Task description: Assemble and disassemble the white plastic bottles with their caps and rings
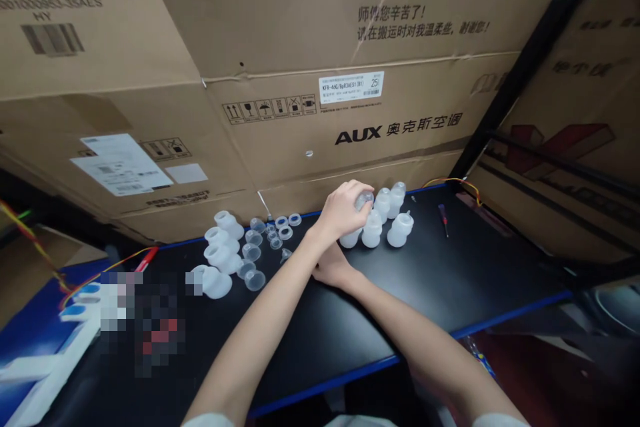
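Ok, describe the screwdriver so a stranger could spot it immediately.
Start at the black tabletop in front of the AUX carton. On the tabletop's right, beyond the rightmost white bottle, lies the screwdriver, thin and partly red, unlike that pale, rounded bottle.

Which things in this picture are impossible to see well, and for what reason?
All in the head view:
Right hand: fingers, and anything they hold, hidden behind left forearm.
Clear piece: partly covered by the left hand.
Bottle below that hand: top hidden by it.
Dark-and-red item at left: pixelated.
White label: fine print too small.
AUX box: top beyond picture edge.
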Demonstrator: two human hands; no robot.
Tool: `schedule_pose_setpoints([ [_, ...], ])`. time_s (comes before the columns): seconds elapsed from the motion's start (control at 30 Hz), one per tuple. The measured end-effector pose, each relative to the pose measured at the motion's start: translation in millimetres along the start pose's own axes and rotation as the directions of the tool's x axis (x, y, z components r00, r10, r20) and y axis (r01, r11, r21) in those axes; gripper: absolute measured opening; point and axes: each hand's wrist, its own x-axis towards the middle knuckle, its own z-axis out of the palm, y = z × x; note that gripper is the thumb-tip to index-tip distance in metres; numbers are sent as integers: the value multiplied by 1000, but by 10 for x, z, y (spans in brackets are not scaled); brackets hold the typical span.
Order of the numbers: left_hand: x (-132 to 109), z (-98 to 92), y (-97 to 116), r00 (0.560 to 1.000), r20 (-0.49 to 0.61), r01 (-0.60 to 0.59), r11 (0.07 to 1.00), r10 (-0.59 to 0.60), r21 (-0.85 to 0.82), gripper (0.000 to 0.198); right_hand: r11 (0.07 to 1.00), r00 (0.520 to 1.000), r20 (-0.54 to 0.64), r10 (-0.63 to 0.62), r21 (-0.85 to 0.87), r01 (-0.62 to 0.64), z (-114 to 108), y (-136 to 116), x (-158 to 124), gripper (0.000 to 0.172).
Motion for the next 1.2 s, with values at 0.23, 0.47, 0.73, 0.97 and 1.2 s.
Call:
schedule_pose_setpoints([
  [0.23, -32, -73, -50, 996, 94, 2, 997, -10, 81, 25, 1000, 1000, 19, -5, -10, 5, -22, -2, -20, 54],
  [0.47, -72, -125, -156, 1000, 20, -1, 999, 0, 52, 26, 998, 1000, 26, 2, -55, -1, -33, -20, -34, 34],
  [0.73, 23, -55, -100, 996, 92, -3, 998, -2, 56, 24, 999, 999, 45, -13, -48, 15, -45, -6, -23, 42],
  [0.97, -4, -90, -91, 983, 185, -9, 996, -7, 83, 27, 998, 999, 47, -13, -57, 15, -53, -17, -14, 39],
  [1.2, -236, -210, -180, 982, 186, 19, 996, -34, 82, 28, 999, 1000, 5, -30, -29, 30, -15, 11, -26, 31],
])
